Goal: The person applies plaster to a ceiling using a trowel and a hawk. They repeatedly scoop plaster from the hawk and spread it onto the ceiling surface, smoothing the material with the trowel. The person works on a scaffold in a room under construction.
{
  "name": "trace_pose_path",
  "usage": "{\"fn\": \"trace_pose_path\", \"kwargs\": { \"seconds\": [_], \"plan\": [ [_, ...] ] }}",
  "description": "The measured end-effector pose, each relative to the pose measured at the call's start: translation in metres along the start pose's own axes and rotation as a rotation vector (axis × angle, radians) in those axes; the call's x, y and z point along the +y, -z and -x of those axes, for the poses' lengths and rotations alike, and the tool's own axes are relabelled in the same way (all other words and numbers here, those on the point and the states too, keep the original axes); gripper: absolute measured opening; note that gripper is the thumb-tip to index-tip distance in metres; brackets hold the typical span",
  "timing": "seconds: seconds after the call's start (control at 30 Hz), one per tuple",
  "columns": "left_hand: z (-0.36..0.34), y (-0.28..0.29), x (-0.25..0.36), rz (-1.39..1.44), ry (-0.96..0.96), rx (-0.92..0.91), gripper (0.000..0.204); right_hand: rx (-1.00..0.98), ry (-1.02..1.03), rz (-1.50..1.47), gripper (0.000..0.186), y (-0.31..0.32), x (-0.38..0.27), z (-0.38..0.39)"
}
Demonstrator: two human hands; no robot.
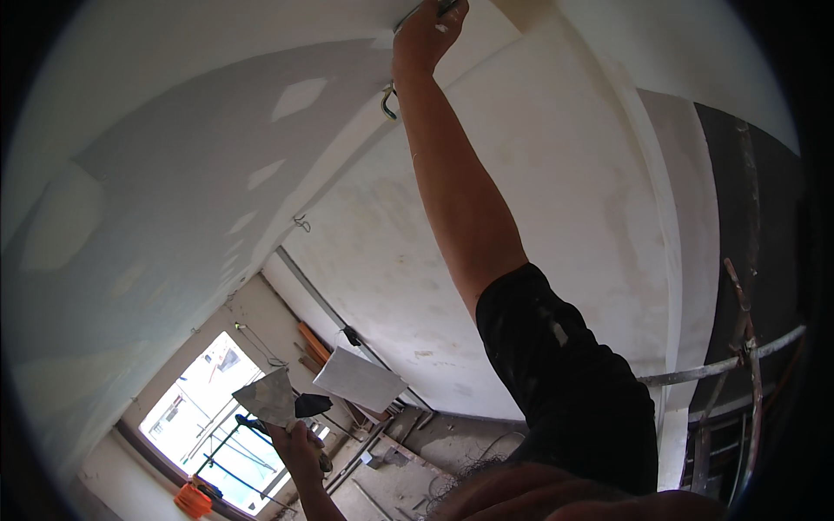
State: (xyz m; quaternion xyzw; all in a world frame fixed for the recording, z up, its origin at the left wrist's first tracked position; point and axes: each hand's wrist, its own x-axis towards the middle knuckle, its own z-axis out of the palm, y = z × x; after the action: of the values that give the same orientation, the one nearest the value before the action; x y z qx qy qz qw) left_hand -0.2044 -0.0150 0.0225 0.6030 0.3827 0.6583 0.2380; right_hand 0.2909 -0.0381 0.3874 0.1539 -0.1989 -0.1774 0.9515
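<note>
My right hand (428, 36) reaches high overhead, on a bare forearm out of a black sleeve. Its fingers are closed round a flat trowel (405, 17), held up at the pale ceiling; most of the tool is hidden by the hand or cut off by the frame's top. Low on the left, my left hand (300, 447) is closed on a putty knife (271, 399) whose broad, grey-smeared blade points up. Just right of that blade shows a dark, angular piece (313, 405); whether it belongs to the tool I cannot tell.
Filler patches mark the grey ceiling surface (217, 113). Loose wires (388, 102) hang from it. A large plastered wall (521, 217) stands ahead. Scaffold poles (695, 375) cross at right. Below are a bright window (204, 408), an orange item (193, 501), a white board (359, 379) and floor debris.
</note>
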Motion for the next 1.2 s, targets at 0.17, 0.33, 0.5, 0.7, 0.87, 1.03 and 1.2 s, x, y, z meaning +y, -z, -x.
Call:
{"fn": "trace_pose_path", "kwargs": {
  "seconds": [0.17, 0.33, 0.5, 0.7, 0.87, 1.03, 1.2],
  "plan": [
    [0.002, 0.012, -0.003, 0.03, 0.028, 0.036, 0.058, 0.028, 0.201, -0.075, 0.053, -0.029, -0.01, 0.02],
    [0.007, 0.026, -0.008, 0.037, 0.017, 0.031, 0.058, 0.03, 0.257, -0.017, 0.055, -0.049, -0.04, 0.046],
    [0.01, 0.041, -0.013, 0.05, 0.025, 0.043, 0.057, -0.03, 0.119, -0.064, 0.058, -0.068, -0.076, 0.074],
    [0.01, 0.05, -0.018, 0.078, 0.034, 0.034, 0.057, -0.042, 0.205, -0.102, 0.06, -0.09, -0.098, 0.097],
    [0.008, 0.049, -0.016, 0.082, 0.038, 0.033, 0.055, -0.089, 0.283, -0.05, 0.06, -0.102, -0.112, 0.112],
    [0.019, 0.021, 0.013, 0.54, 0.171, -0.159, 0.056, -0.278, 0.111, -0.059, 0.04, -0.056, -0.121, 0.129],
    [0.039, -0.016, 0.055, 1.075, 0.46, -0.662, 0.066, -0.626, -0.568, -0.069, 0.019, 0.089, -0.127, 0.173]
  ]
}}
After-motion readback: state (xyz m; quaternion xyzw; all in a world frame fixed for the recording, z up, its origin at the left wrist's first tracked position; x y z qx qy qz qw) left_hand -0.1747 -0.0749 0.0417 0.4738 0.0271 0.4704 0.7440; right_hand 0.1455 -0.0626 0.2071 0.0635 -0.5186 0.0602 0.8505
